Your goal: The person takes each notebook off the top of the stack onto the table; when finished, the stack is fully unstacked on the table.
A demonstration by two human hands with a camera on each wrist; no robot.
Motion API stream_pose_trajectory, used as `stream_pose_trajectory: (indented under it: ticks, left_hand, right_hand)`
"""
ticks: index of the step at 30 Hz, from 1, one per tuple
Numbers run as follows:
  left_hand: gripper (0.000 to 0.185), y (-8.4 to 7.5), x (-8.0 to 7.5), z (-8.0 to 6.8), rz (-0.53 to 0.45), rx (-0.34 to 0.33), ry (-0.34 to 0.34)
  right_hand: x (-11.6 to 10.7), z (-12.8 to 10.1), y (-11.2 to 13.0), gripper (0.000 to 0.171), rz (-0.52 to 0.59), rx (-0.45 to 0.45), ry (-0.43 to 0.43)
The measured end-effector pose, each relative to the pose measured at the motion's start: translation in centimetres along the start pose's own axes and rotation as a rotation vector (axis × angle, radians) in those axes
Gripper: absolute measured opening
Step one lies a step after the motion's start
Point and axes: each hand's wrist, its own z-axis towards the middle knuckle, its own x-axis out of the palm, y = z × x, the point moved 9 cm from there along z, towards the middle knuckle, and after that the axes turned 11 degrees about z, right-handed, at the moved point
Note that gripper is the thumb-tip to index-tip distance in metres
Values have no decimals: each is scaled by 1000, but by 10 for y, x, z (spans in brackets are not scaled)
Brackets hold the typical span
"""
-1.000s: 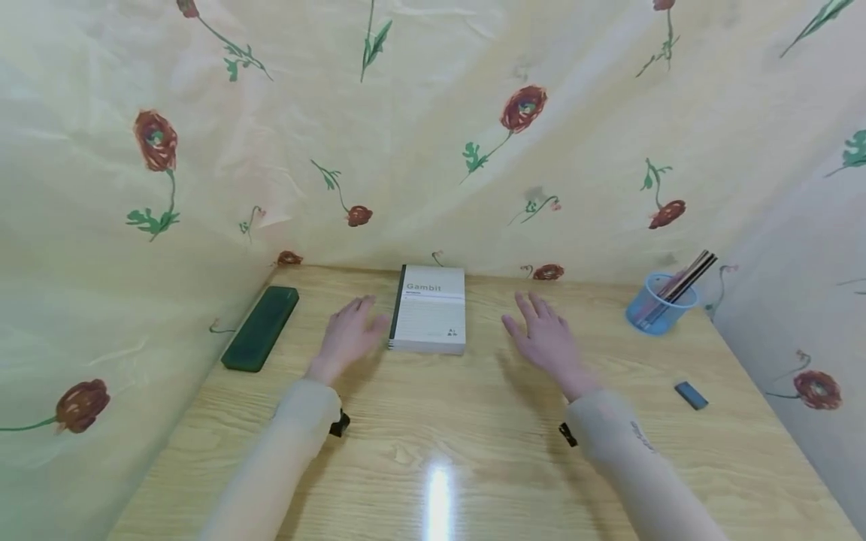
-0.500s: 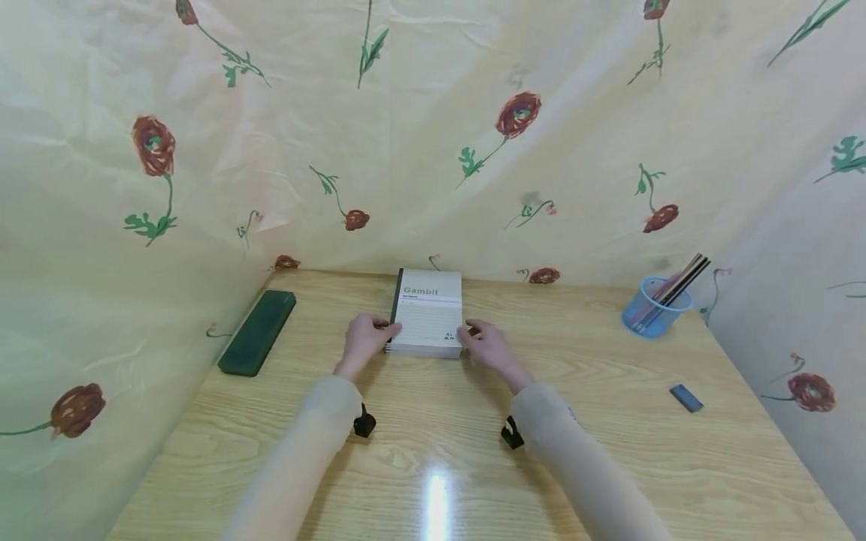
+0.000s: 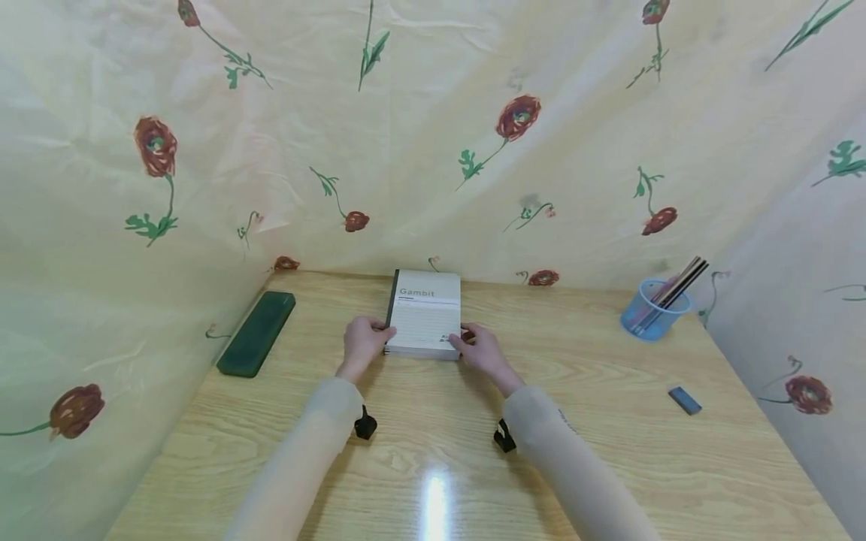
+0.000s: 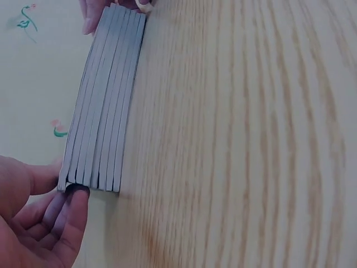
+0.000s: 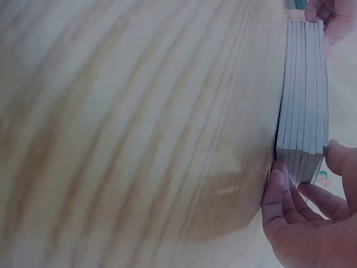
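A stack of several white notebooks [image 3: 425,315] with "Gambit" on the top cover and a black spine on the left lies at the back of the table. My left hand [image 3: 364,342] grips its near left side, thumb on the top cover. In the left wrist view, curled fingers [image 4: 72,223] press at the end of the stack [image 4: 103,100], close under the top notebook. At the near right corner my right hand [image 3: 483,349] holds the stack too. The right wrist view has its thumb [image 5: 337,156] at the top cover and fingers [image 5: 275,192] along the side, reaching low.
A dark green case [image 3: 257,334] lies at the left edge of the wooden table [image 3: 433,428]. To the right stand a blue mesh cup [image 3: 655,312] of pencils and, nearer, a small blue eraser-like block [image 3: 685,400]. Flowered cloth [image 3: 433,135] hangs behind and at both sides.
Both hands came inward from either side and took hold of the notebook stack's edges. Over the last half second the top notebook has shifted slightly left, its right thumb further onto the cover.
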Motion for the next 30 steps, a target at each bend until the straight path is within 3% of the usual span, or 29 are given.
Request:
stream_pose_trajectory:
  ticks: [4,10,15,19,23,26,30]
  left_hand:
    - [25,8,-10,1,-33,-34,-21]
    - [28,34,-33,7,-305,-102,-10]
    - [32,67,-67,11,-429,-148,-49]
    - [35,97,-84,13,-456,-227,-61]
    - [39,119,-89,15,-433,-303,-58]
    - [40,125,-88,17,-388,-308,-44]
    - [39,119,-85,20,-306,-248,-36]
  right_hand:
    - [1,0,-3,49,12,16,2]
    - [2,1,-6,48,30,37,8]
    - [0,2,-5,50,3,29,-4]
    - [-1,0,-2,51,-31,22,-2]
    - [3,-2,2,51,-57,19,13]
    - [5,-3,3,51,-61,27,15]
    - [3,-3,3,51,-63,43,3]
